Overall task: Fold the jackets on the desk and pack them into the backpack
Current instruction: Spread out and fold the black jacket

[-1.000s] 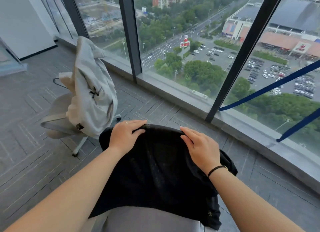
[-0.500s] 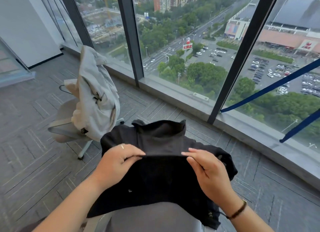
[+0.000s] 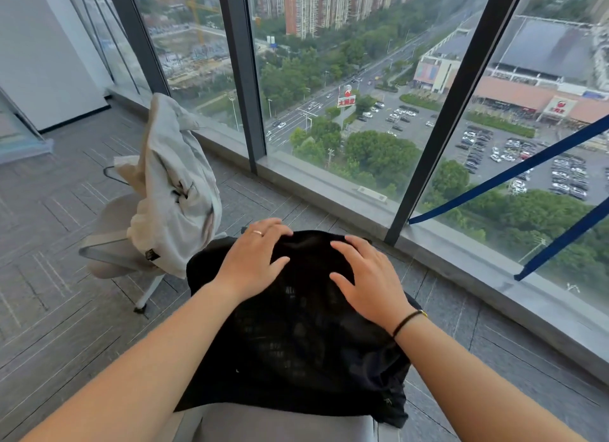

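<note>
Room: grey carpet tiles (image 3: 56, 310) are bordered by tall windows (image 3: 346, 89).
Black jacket (image 3: 296, 342): laid over a grey surface (image 3: 280, 425) at the bottom edge.
Left hand (image 3: 252, 260): pressed flat on the jacket, fingers spread.
Right hand (image 3: 369, 277): likewise flat.
Grey jacket (image 3: 178, 191): draped over a chair (image 3: 108, 244).

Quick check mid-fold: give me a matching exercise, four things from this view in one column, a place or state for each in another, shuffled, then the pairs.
Things
1. black jacket
2. light grey jacket
3. left hand
4. right hand

Places or states
A. draped over the office chair
B. flat on the jacket, ring on one finger
C. lying under both hands
D. flat on the jacket, dark band at the wrist

Pairs: 1-C, 2-A, 3-B, 4-D
</note>
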Tool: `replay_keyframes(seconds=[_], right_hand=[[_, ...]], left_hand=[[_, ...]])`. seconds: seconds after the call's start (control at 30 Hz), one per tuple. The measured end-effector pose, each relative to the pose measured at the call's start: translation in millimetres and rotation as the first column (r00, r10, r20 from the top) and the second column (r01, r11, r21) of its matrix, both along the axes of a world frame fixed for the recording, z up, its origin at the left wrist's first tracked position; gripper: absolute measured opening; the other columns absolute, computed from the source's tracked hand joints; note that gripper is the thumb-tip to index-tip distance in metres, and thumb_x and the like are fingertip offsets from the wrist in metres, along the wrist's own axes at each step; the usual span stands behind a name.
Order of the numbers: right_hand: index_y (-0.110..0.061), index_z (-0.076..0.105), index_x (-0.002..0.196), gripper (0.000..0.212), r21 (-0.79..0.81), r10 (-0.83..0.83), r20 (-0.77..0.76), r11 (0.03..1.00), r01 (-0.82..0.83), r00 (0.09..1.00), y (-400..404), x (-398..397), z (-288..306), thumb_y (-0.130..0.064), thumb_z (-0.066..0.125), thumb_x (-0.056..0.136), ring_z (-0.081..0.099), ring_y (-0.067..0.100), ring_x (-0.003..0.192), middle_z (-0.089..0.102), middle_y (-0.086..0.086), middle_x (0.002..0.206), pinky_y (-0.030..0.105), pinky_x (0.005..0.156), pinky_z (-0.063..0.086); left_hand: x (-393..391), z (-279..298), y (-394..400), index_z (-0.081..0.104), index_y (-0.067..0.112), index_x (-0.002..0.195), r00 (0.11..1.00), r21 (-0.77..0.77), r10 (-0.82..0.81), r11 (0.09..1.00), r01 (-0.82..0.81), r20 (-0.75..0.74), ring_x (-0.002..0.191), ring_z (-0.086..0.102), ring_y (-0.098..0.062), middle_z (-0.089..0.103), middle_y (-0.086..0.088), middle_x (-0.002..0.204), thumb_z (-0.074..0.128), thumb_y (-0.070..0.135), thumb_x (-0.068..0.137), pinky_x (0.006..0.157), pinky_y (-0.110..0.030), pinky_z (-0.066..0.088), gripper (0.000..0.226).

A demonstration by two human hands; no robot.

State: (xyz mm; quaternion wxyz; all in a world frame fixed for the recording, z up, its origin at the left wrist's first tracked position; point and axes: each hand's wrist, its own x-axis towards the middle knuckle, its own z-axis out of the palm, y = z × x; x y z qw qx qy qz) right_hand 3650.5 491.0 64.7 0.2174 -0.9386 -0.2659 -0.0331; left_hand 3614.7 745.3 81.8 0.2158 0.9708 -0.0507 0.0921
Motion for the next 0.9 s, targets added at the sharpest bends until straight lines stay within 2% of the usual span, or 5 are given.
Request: replay_keyframes(seconds=[0.27,0.47,0.7,0.8,0.9], right_hand=[[-0.053,-0.007,0.152,0.087,-0.117,0.192,-0.167,0.970,-0.213,0.967,27,44,0,-0.029,0.057,0.099,0.057,0.022,0.098,0.056,-0.001,0.112,0.035,0.089,0.046],[-0.049,0.031,0.150,0.078,-0.386,0.467,0.179,0.843,-0.375,0.866,3,54,-7,-0.005,0.043,0.086,0.034,0.017,0.051,0.040,-0.001,0.091,0.033,0.043,0.039],[-0.041,0.067,0.120,0.049,-0.342,0.333,-0.445,0.795,-0.501,0.832,17,46,67,-0.009,0.036,0.098,0.058,0.007,0.093,0.065,-0.012,0.110,0.022,0.082,0.046],[-0.039,0.073,0.113,0.039,-0.265,0.313,-0.476,0.840,-0.473,0.822,23,44,109,-0.016,0.044,0.100,0.056,-0.013,0.070,0.062,-0.035,0.078,0.005,0.064,0.039],[-0.045,0.074,0.108,0.028,-0.198,0.351,-0.428,0.863,-0.465,0.833,25,38,145,-0.025,0.055,0.100,0.063,-0.008,0.087,0.066,-0.036,0.099,0.015,0.081,0.050]], left_hand=[[52,3,13,0.011,0.048,0.145,0.897,0.077,-0.055,0.992,0.098,-0.438,0.105,0.061,-0.026,0.064,-0.006,0.118,0.068,0.018,0.090,0.099,-0.050,0.049,0.084],[37,-1,28,0.040,0.035,0.103,0.959,0.152,-0.199,0.961,0.232,-0.203,0.081,0.054,-0.016,0.053,0.010,0.098,0.049,-0.001,0.091,0.079,-0.041,0.050,0.039],[24,22,30,0.051,0.039,0.102,0.893,0.309,-0.314,0.856,0.414,-0.323,0.069,0.048,-0.010,0.058,0.013,0.084,0.041,0.035,0.103,0.087,-0.023,0.028,0.012],[22,58,38,0.050,0.043,0.100,0.885,0.276,-0.324,0.864,0.421,-0.335,0.064,0.050,-0.008,0.057,0.006,0.064,0.047,0.051,0.099,0.096,-0.016,0.024,0.008],[9,104,48,0.058,0.045,0.105,0.880,0.224,-0.384,0.865,0.449,-0.280,0.071,0.057,-0.007,0.064,0.009,0.070,0.055,0.043,0.098,0.090,-0.011,0.031,0.008]])
